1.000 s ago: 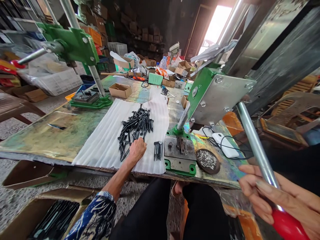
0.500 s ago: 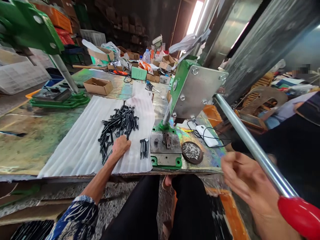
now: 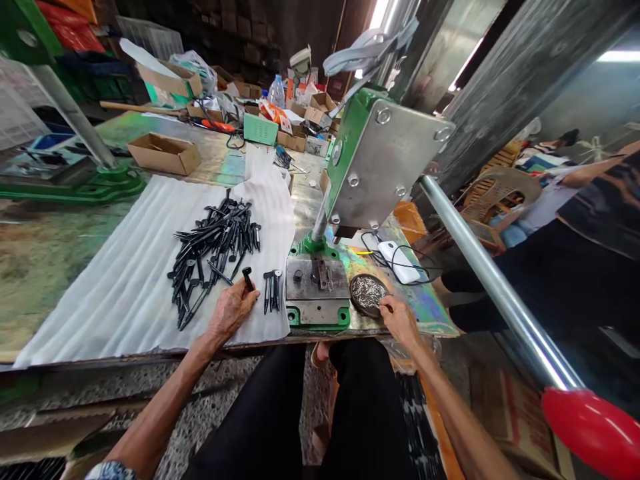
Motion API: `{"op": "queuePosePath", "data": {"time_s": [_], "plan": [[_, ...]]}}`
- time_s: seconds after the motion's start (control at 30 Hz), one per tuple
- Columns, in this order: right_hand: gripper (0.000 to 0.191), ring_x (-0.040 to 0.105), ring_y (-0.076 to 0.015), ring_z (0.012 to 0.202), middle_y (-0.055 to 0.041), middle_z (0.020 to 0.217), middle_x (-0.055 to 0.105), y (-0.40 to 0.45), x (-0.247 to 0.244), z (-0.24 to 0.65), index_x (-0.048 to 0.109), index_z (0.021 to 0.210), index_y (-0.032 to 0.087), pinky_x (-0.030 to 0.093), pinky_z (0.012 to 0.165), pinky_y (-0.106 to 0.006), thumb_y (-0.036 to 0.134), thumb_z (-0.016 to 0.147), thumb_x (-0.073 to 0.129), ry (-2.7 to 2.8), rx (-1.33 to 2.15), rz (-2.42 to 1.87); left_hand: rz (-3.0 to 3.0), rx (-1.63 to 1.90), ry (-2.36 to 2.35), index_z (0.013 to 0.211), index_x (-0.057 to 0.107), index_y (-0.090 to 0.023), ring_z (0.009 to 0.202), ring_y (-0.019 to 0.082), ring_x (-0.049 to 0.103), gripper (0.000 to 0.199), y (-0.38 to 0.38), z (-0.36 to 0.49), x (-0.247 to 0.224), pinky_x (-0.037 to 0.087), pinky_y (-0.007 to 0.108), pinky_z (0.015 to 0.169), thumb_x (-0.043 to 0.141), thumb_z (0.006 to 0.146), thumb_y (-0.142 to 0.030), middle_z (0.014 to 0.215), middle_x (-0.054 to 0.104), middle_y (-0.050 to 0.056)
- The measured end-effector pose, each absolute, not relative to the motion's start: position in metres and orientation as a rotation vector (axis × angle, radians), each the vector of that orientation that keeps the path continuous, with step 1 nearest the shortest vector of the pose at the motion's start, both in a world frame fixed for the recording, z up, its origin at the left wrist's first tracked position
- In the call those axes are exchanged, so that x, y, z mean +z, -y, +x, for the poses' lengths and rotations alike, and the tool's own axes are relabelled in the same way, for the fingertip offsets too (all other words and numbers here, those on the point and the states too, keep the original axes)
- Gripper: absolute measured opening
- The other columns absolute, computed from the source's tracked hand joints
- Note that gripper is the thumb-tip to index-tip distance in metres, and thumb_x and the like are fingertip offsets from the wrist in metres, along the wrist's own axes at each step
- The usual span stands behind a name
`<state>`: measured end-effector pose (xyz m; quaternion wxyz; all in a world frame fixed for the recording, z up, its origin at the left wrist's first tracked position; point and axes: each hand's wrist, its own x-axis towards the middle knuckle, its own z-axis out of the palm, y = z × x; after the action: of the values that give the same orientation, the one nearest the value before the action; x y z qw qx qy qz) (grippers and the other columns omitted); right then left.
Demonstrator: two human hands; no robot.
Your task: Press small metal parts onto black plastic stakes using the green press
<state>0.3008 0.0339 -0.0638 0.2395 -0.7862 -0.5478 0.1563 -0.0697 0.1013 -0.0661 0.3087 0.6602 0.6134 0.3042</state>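
My left hand (image 3: 231,310) rests at the near edge of a white ribbed foam sheet (image 3: 100,280) and pinches a black nail (image 3: 247,279) upright. A loose pile of black nails (image 3: 213,250) lies just beyond that hand, and a small row of black nails (image 3: 273,290) lies to its right. My right hand (image 3: 397,319) is at the near rim of a round dark dish (image 3: 369,295) filled with tiny silvery metal pieces. Nothing shows in its fingers. Between my hands stands the steel base of a green bench press (image 3: 317,287).
The press's steel lever (image 3: 500,283) with a red grip (image 3: 590,427) slants across the right. A white device with black cables (image 3: 397,262) lies behind the dish. Cardboard boxes (image 3: 164,153) and clutter cover the far worktable (image 3: 45,267). A seated person (image 3: 550,220) is at right.
My right hand has left the red lever grip and moved to the dish. My left hand now pinches a black nail. The view has swung, shifting the table left.
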Motion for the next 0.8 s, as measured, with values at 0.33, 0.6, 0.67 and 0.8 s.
{"op": "queuePosePath", "data": {"time_s": [0.33, 0.6, 0.67, 0.8], "plan": [[0.016, 0.057, -0.0221, 0.074, -0.0104, 0.084, 0.062, -0.038, -0.074, 0.299, 0.064, 0.085, 0.014, 0.035, 0.066, -0.029, 0.016, 0.083, 0.048, 1.839, 0.129, -2.305, 1.766, 0.832, -1.575, 0.076, 0.055, -0.020, 0.057, 0.015, 0.051, 0.024, -0.096, -0.069, -0.071, 0.041, 0.026, 0.060, 0.049, 0.072, -0.043, 0.060, 0.054, -0.002], [0.021, 0.055, -0.0223, 0.068, -0.0125, 0.084, 0.062, -0.038, -0.079, 0.297, 0.062, 0.085, 0.014, 0.032, 0.062, -0.031, 0.017, 0.086, 0.042, 1.920, 0.032, -2.264, 1.706, 0.835, -1.568, 0.079, 0.056, -0.019, 0.055, 0.015, 0.050, 0.027, -0.096, -0.069, -0.076, 0.040, 0.026, 0.056, 0.049, 0.071, -0.045, 0.063, 0.056, -0.001], [0.021, 0.055, -0.0225, 0.068, -0.0127, 0.084, 0.062, -0.037, -0.080, 0.297, 0.061, 0.084, 0.014, 0.033, 0.062, -0.031, 0.018, 0.085, 0.040, 1.911, 0.036, -2.229, 1.695, 0.844, -1.567, 0.079, 0.056, -0.019, 0.054, 0.015, 0.050, 0.028, -0.096, -0.070, -0.077, 0.040, 0.026, 0.056, 0.050, 0.071, -0.045, 0.063, 0.056, -0.001], [0.022, 0.055, -0.0225, 0.068, -0.0110, 0.081, 0.062, -0.036, -0.082, 0.301, 0.059, 0.081, 0.017, 0.035, 0.063, -0.031, 0.021, 0.083, 0.038, 1.843, 0.087, -2.152, 1.695, 0.866, -1.577, 0.079, 0.056, -0.019, 0.057, 0.015, 0.052, 0.027, -0.095, -0.070, -0.076, 0.041, 0.026, 0.058, 0.050, 0.072, -0.044, 0.064, 0.057, -0.001]]}}
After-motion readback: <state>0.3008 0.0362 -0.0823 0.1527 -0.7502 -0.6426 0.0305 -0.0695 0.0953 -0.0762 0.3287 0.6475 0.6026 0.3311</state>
